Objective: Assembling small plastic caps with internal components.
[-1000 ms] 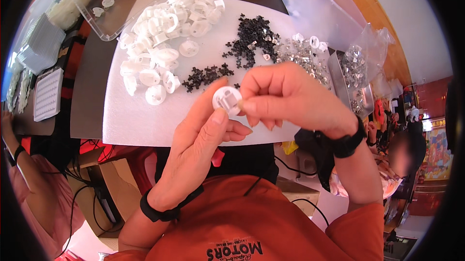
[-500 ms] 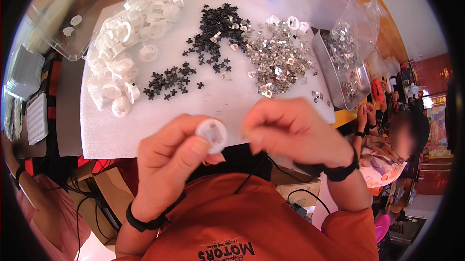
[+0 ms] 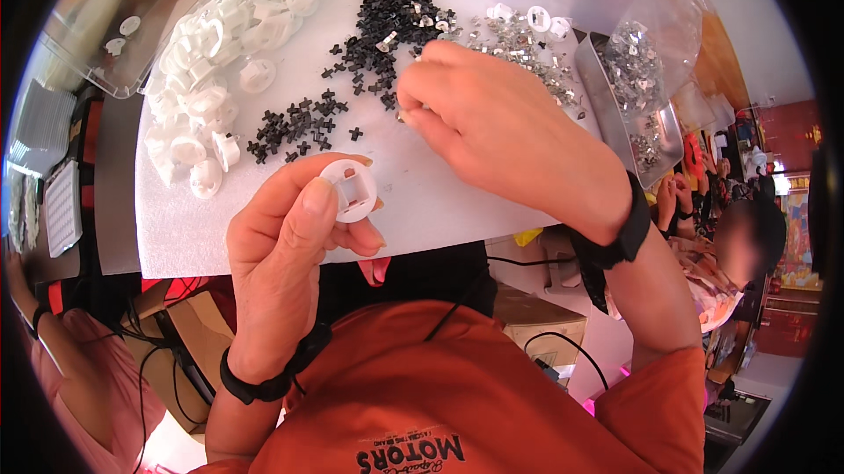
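My left hand (image 3: 286, 232) pinches a round white plastic part (image 3: 363, 201) by its rim, its face with a rectangular opening turned up. My right hand (image 3: 488, 127) reaches over the foam sheet (image 3: 413, 223), fingertips curled together beside the black cross-shaped pieces (image 3: 387, 39). Whatever those fingertips hold, if anything, is hidden. Behind that hand lie small shiny metal pieces (image 3: 552, 65), partly covered by it. A smaller group of black crosses (image 3: 299, 125) sits beyond the left hand.
White plastic parts (image 3: 198, 87) are heaped at the left. A metal tray (image 3: 607, 96) with a clear bag of metal pieces (image 3: 635, 56) stands at the right. A clear box (image 3: 97, 87) and a white slotted tray (image 3: 63, 210) are far left. Another person (image 3: 738, 237) sits at the right.
My right hand has moved up and left, from near the white part to the black and metal pieces. My left hand has shifted slightly left and up, still holding the white part.
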A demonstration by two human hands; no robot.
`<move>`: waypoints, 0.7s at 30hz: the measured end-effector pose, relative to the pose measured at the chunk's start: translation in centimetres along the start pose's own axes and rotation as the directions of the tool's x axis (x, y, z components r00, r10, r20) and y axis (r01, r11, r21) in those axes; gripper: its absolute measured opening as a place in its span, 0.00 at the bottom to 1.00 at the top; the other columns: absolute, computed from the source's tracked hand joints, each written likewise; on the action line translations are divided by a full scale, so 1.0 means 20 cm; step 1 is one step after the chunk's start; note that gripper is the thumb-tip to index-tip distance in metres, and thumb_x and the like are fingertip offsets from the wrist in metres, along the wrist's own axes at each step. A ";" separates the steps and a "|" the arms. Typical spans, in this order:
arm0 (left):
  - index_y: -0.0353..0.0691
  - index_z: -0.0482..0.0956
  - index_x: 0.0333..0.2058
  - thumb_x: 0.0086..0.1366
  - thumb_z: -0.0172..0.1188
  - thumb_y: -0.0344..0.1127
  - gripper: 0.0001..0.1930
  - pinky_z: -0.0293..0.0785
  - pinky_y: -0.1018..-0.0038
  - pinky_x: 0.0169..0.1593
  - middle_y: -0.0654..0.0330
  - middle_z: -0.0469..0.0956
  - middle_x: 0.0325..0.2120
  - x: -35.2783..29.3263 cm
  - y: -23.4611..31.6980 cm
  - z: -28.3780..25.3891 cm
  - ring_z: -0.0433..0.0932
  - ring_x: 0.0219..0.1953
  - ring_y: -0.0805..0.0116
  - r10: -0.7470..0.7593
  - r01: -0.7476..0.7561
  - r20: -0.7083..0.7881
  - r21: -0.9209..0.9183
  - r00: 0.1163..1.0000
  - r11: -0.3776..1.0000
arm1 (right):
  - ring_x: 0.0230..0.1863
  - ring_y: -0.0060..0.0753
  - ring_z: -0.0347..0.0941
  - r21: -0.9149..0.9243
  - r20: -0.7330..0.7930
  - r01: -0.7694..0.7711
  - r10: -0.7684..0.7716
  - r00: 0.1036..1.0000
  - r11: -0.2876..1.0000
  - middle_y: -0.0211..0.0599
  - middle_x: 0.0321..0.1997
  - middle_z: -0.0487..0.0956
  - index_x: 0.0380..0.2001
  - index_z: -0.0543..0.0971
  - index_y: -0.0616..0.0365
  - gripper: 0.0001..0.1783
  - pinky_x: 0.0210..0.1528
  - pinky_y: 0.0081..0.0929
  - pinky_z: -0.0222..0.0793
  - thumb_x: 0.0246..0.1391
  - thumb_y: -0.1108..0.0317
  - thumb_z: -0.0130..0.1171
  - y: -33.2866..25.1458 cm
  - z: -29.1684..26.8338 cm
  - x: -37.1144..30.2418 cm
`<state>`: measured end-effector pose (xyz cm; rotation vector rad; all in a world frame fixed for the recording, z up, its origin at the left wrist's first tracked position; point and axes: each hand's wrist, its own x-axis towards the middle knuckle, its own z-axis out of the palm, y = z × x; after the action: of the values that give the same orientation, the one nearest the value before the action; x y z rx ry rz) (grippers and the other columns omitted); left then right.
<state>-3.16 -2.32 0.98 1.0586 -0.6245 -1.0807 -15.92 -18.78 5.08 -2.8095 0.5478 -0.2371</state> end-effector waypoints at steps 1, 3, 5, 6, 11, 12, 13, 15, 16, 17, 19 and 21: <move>0.28 0.72 0.46 0.70 0.45 0.39 0.18 0.74 0.76 0.31 0.52 0.78 0.31 0.00 0.00 0.00 0.76 0.26 0.71 -0.001 0.001 -0.006 -0.007 1.000 1.000 | 0.33 0.48 0.69 -0.007 -0.020 0.021 -0.021 1.000 1.000 0.41 0.31 0.70 0.29 0.72 0.60 0.02 0.35 0.38 0.65 0.50 0.73 0.53 0.01 0.01 0.02; 0.27 0.72 0.46 0.70 0.44 0.40 0.19 0.74 0.76 0.31 0.52 0.78 0.31 0.00 0.00 -0.01 0.75 0.25 0.71 -0.004 0.004 -0.014 -0.016 1.000 1.000 | 0.34 0.48 0.70 -0.011 0.017 0.059 -0.059 0.998 0.998 0.40 0.30 0.70 0.29 0.72 0.60 0.03 0.35 0.38 0.65 0.49 0.74 0.53 0.03 -0.01 0.05; 0.29 0.74 0.45 0.70 0.48 0.40 0.18 0.74 0.78 0.33 0.55 0.78 0.33 0.00 0.00 -0.03 0.76 0.27 0.74 -0.023 0.027 0.031 -0.101 0.999 0.994 | 0.34 0.48 0.70 -0.013 0.055 0.101 -0.101 0.993 0.995 0.40 0.30 0.70 0.28 0.72 0.61 0.03 0.36 0.39 0.65 0.49 0.74 0.53 0.05 -0.01 0.06; 0.29 0.74 0.45 0.70 0.48 0.40 0.18 0.74 0.78 0.33 0.55 0.78 0.33 0.00 0.00 -0.03 0.76 0.27 0.74 -0.024 0.026 0.027 -0.103 0.999 0.994 | 0.35 0.47 0.70 0.011 0.086 0.112 -0.112 0.990 0.994 0.40 0.30 0.70 0.28 0.72 0.61 0.03 0.36 0.39 0.65 0.49 0.73 0.53 0.06 -0.01 0.07; 0.26 0.73 0.45 0.71 0.43 0.40 0.19 0.73 0.76 0.30 0.52 0.77 0.28 0.00 0.00 -0.02 0.75 0.25 0.71 -0.013 0.012 -0.018 -0.067 1.000 0.998 | 0.36 0.46 0.70 0.026 0.174 0.122 -0.125 0.977 0.992 0.39 0.30 0.70 0.28 0.72 0.62 0.03 0.37 0.39 0.65 0.49 0.73 0.53 0.07 0.00 0.10; 0.26 0.73 0.45 0.71 0.43 0.40 0.19 0.73 0.76 0.30 0.52 0.77 0.28 0.00 0.00 -0.02 0.75 0.25 0.71 -0.014 0.013 -0.020 -0.067 1.000 0.998 | 0.35 0.46 0.70 0.018 0.177 0.133 -0.134 0.975 0.991 0.40 0.30 0.70 0.28 0.72 0.62 0.03 0.37 0.39 0.65 0.49 0.73 0.53 0.07 0.00 0.11; 0.26 0.73 0.45 0.71 0.43 0.40 0.19 0.74 0.76 0.30 0.52 0.77 0.28 0.01 0.00 -0.02 0.75 0.25 0.71 -0.016 0.016 -0.006 -0.073 1.000 0.997 | 0.35 0.46 0.70 0.009 0.180 0.143 -0.142 0.973 0.990 0.40 0.30 0.70 0.28 0.72 0.62 0.03 0.37 0.39 0.65 0.50 0.73 0.53 0.07 0.00 0.11; 0.26 0.73 0.45 0.71 0.42 0.40 0.19 0.74 0.76 0.30 0.52 0.77 0.28 0.01 0.00 -0.02 0.75 0.25 0.71 -0.020 0.021 0.006 -0.078 1.000 0.997 | 0.35 0.48 0.71 -0.019 0.147 0.170 -0.165 0.975 0.985 0.41 0.30 0.72 0.27 0.73 0.62 0.03 0.36 0.40 0.67 0.48 0.73 0.51 0.07 0.01 0.10; 0.26 0.73 0.45 0.71 0.42 0.40 0.20 0.74 0.76 0.30 0.52 0.77 0.29 0.01 0.00 -0.03 0.75 0.25 0.71 -0.022 0.023 0.007 -0.083 1.000 0.996 | 0.34 0.50 0.73 -0.048 0.115 0.198 -0.191 0.975 0.979 0.43 0.29 0.73 0.26 0.74 0.62 0.04 0.35 0.41 0.70 0.47 0.74 0.50 0.06 0.01 0.10; 0.26 0.73 0.45 0.71 0.42 0.40 0.20 0.74 0.77 0.30 0.52 0.77 0.29 0.00 0.00 -0.03 0.75 0.25 0.71 -0.024 0.025 0.008 -0.088 1.000 0.996 | 0.34 0.50 0.73 -0.045 0.117 0.200 -0.194 0.974 0.979 0.43 0.29 0.73 0.26 0.74 0.62 0.04 0.35 0.41 0.70 0.47 0.74 0.50 0.05 0.01 0.09; 0.26 0.73 0.45 0.71 0.42 0.40 0.20 0.74 0.77 0.30 0.52 0.77 0.29 0.01 0.00 -0.02 0.75 0.25 0.71 -0.029 0.029 0.001 -0.083 1.000 0.996 | 0.31 0.50 0.74 -0.065 0.116 0.160 -0.152 0.982 0.985 0.42 0.27 0.74 0.26 0.74 0.63 0.04 0.32 0.40 0.72 0.46 0.74 0.50 0.01 0.01 0.05; 0.26 0.73 0.45 0.71 0.42 0.40 0.20 0.74 0.77 0.30 0.52 0.77 0.29 0.01 0.00 -0.02 0.75 0.25 0.71 -0.034 0.033 -0.002 -0.079 0.999 0.996 | 0.31 0.49 0.75 -0.086 0.119 0.139 -0.128 0.985 0.987 0.42 0.28 0.74 0.26 0.74 0.63 0.05 0.31 0.40 0.72 0.46 0.74 0.51 -0.02 0.03 0.01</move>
<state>-2.80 -2.32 0.88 1.0051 -0.5591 -1.1239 -15.44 -18.40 4.63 -2.9326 0.3538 -0.0786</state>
